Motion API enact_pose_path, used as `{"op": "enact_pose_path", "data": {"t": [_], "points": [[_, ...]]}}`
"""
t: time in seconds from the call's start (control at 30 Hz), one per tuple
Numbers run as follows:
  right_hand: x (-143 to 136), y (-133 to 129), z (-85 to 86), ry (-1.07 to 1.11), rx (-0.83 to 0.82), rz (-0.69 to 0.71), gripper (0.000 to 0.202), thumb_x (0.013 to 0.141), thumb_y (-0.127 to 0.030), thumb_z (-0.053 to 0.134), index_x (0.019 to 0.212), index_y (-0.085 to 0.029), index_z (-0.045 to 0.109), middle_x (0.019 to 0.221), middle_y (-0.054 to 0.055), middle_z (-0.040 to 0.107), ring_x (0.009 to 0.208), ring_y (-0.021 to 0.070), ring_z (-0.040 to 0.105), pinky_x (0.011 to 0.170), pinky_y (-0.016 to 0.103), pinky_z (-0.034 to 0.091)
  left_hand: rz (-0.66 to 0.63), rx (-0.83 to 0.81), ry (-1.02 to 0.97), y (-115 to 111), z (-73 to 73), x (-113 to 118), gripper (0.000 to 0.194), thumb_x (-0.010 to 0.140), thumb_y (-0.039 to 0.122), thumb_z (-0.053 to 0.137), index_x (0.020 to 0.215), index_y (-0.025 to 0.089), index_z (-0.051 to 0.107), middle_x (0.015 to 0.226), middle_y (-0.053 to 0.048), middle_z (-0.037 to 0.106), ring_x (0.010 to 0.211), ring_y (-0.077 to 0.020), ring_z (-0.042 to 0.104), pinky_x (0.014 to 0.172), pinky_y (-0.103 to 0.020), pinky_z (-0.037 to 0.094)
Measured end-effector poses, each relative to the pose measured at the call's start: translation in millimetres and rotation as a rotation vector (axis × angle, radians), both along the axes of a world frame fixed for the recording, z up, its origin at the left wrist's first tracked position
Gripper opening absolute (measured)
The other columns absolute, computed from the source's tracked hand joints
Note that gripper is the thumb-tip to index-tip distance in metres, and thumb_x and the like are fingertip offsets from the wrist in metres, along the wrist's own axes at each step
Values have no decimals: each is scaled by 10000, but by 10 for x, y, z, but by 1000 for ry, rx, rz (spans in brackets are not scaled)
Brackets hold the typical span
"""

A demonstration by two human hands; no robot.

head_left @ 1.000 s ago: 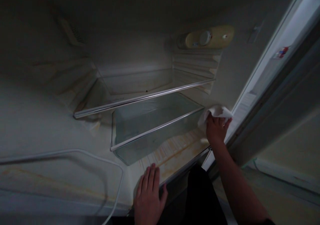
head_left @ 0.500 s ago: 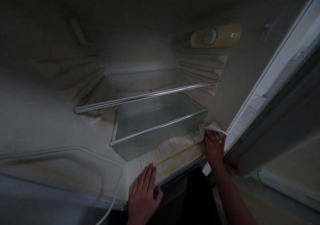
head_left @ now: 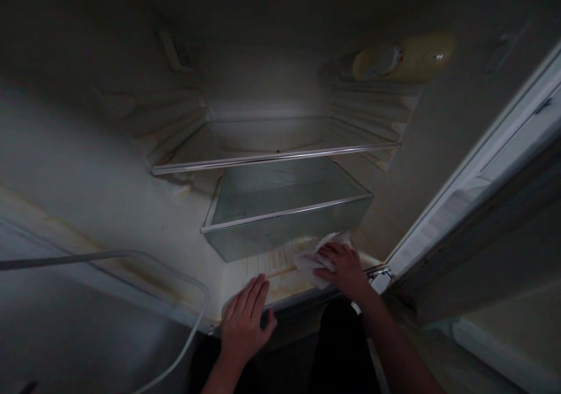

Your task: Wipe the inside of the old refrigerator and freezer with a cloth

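I look into a dim, stained fridge. My right hand (head_left: 344, 268) presses a crumpled white tissue or cloth (head_left: 314, 262) against the fridge floor (head_left: 283, 286), right of centre, its fingers bent over it. Brownish-yellow stains mark that floor around the cloth. My left hand (head_left: 246, 319) rests flat on the front edge at the left, fingers stretched out and thumb apart, holding nothing. Just behind both hands stands a clear drawer (head_left: 280, 230) with a pale front rim.
Above the drawer a glass shelf (head_left: 276, 159) spans the fridge. A yellowish lamp and dial housing (head_left: 403, 59) sits on the right wall. A pale cable (head_left: 166, 268) loops at the left. The open door (head_left: 491, 248) stands at the right.
My right hand has slid the white cloth leftward from the right corner to nearer the middle of the floor. My left hand stays flat at the front edge. The view has shifted slightly.
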State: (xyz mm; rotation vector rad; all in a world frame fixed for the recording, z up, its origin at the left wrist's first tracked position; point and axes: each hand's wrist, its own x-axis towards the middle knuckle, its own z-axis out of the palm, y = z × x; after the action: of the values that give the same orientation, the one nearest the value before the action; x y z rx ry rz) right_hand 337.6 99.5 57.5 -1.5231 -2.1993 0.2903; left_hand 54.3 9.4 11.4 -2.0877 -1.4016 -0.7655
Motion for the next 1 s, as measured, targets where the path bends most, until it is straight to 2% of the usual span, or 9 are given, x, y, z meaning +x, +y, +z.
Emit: {"op": "enact_pose_path", "data": {"t": [0.1, 0.2, 0.33, 0.47, 0.57, 0.67, 0.83, 0.9, 1.0], "points": [[-331, -122, -43, -93, 3, -76, 914, 684, -731, 711, 1391, -167, 579, 1502, 210, 433, 1447, 450, 267, 1165, 680, 121, 58, -8, -44, -83, -119, 20, 717, 863, 254, 574, 1536, 213, 331, 1387, -95, 619, 1219, -261, 613, 1037, -406, 399], [-640, -210, -70, -68, -40, 31, 1139, 646, -763, 703, 1514, -86, 410, 1550, 250, 346, 1474, 475, 172, 1178, 659, 153, 83, 13, 2, -163, -292, -27, 715, 876, 247, 566, 1542, 214, 307, 1360, -88, 640, 1211, -258, 614, 1078, -424, 366], [-981, -346, -104, 1, 37, 317, 927, 800, -596, 640, 1539, -110, 365, 1586, 189, 316, 1500, 400, 164, 1209, 598, 181, 39, 46, 17, -206, -440, -98, 676, 874, 293, 568, 1505, 153, 367, 1202, -128, 707, 1148, -293, 631, 1086, -460, 360], [-1137, -466, -123, 126, 135, 269, 420, 906, -314, 543, 1269, -137, 656, 1400, 185, 559, 1413, 321, 400, 1229, 578, 111, 25, 93, -19, -196, -379, -62, 696, 888, 304, 547, 1525, 119, 336, 1105, -139, 733, 1068, -298, 649, 1058, -464, 369], [-1129, -459, -49, 394, 53, 182, 308, 955, -266, 438, 875, -160, 716, 917, 102, 727, 976, 235, 675, 1092, 487, 410, 20, 76, -58, -186, -302, -20, 721, 896, 270, 547, 1557, 160, 281, 1228, -127, 704, 1137, -275, 632, 1063, -433, 356], [-1155, -426, 180, 709, 123, 149, 460, 1005, -371, 292, 821, -168, 662, 743, 68, 667, 705, 193, 638, 754, 354, 551, 9, 50, -74, -184, -365, -39, 683, 894, 262, 552, 1536, 182, 336, 1256, -114, 696, 1149, -267, 629, 1062, -419, 360], [-1697, -395, 844, 416, 640, 730, 490, 913, -612, 388, 1003, -221, 669, 1134, 104, 664, 1223, 281, 525, 1136, 495, 362, 57, 41, -63, -184, -751, -98, 489, 851, 257, 559, 1334, 188, 586, 1011, -111, 756, 1023, -333, 655, 953, -489, 434], [-2031, -369, 1075, 358, 547, 737, 549, 935, -590, 385, 1187, -154, 606, 1326, 152, 563, 1324, 272, 429, 1167, 466, 325, 72, 5, -99, -183, -850, -82, 325, 856, 261, 539, 1137, 193, 689, 914, -104, 753, 929, -326, 667, 907, -493, 455], [-2407, -299, 1282, 385, 384, 629, 504, 975, -507, 370, 1218, -108, 560, 1273, 162, 574, 1222, 239, 498, 1093, 398, 397, 49, 20, -216, -175, -849, -47, 226, 885, 271, 508, 900, 191, 718, 817, -100, 736, 863, -280, 670, 924, -467, 463]]}}
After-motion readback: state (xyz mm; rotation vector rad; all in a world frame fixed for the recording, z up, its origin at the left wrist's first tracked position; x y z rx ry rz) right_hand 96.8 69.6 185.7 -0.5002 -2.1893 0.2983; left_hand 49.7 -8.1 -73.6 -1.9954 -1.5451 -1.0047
